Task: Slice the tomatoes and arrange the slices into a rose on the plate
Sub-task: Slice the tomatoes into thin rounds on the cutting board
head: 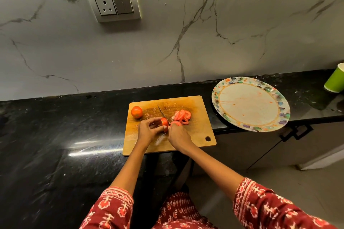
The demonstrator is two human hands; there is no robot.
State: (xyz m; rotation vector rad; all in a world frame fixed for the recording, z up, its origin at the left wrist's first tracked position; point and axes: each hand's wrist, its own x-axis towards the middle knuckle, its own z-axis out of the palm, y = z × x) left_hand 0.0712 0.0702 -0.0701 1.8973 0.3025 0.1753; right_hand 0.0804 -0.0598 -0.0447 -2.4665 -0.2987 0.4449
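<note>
Wooden cutting board at the surface's front edge carries everything: left hand fingers curl around the tomato, steadying it, while the right hand grips the knife. Slices wait near the bare plate.

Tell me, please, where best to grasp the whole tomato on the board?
Probably pinch the whole tomato across its round sides, coming from above or its left. It sits alone at the board's far left corner, away from the knife and both hands.
</note>
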